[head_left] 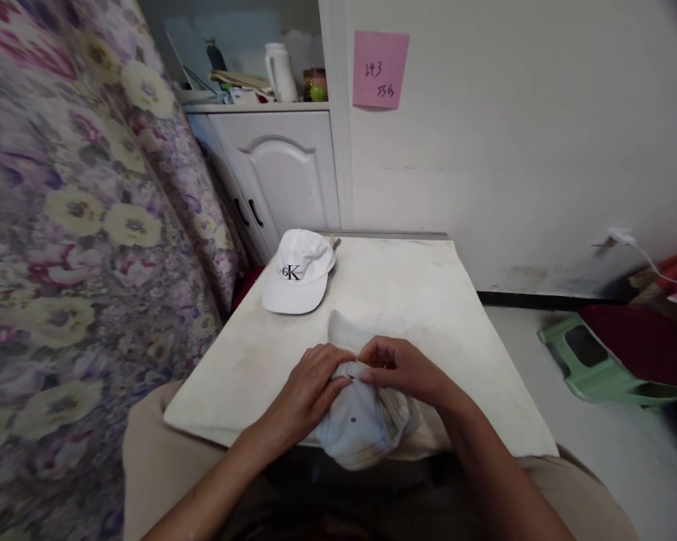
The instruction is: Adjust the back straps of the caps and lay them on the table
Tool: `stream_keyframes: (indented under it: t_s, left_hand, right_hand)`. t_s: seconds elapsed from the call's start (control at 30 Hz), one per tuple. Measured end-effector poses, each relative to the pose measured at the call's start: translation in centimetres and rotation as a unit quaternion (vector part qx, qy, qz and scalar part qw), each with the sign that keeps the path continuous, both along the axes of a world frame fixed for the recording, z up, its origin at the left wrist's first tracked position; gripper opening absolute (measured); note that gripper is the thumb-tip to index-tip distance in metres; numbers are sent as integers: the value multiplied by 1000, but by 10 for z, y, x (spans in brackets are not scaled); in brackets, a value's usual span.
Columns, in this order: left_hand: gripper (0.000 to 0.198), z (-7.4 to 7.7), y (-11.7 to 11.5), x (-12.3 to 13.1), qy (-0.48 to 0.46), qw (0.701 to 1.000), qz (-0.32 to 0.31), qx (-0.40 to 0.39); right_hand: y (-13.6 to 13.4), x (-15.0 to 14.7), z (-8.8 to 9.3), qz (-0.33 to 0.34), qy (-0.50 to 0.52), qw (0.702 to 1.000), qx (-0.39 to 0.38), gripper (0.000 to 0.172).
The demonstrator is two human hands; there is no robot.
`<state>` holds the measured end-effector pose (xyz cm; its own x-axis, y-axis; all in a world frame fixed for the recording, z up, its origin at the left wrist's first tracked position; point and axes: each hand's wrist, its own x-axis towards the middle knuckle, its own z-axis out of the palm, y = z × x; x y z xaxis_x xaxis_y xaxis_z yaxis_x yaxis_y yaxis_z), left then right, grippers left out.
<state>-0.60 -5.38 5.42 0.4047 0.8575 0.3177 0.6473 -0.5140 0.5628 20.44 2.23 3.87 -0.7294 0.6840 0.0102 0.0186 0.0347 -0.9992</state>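
A pale blue cap (361, 436) lies at the near edge of a small white table (428, 300), its brim pointing away from me. My left hand (309, 387) and my right hand (403, 368) both pinch the cap's back strap (358, 369), fingers closed on it from either side. A white cap (298, 272) with a black logo rests at the table's far left corner, untouched.
A flowered fabric (79, 225) covers the left side. A white cabinet (282, 173) with a jug and clutter on top stands behind the table. A pink note (379, 69) is stuck on the wall. A green stool (591, 361) and a white charger cable (625, 240) are to the right.
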Motion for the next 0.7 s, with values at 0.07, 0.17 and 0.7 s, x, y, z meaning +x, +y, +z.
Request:
stream_keyframes:
  t_s: [0.07,0.17,0.7]
  left_hand:
    - [24,0,1,0,3,1000,4,4]
    - [22,1,2,1,14,1000,6,11]
    - [21,1,4,1,37,999,-4,5]
  right_hand:
    - [-4,0,6,-73,-29,992,97,18]
    - [-10,0,14,-128,-62,969,200,14]
    - [-21,-2,23,-142,-113,966,182,11]
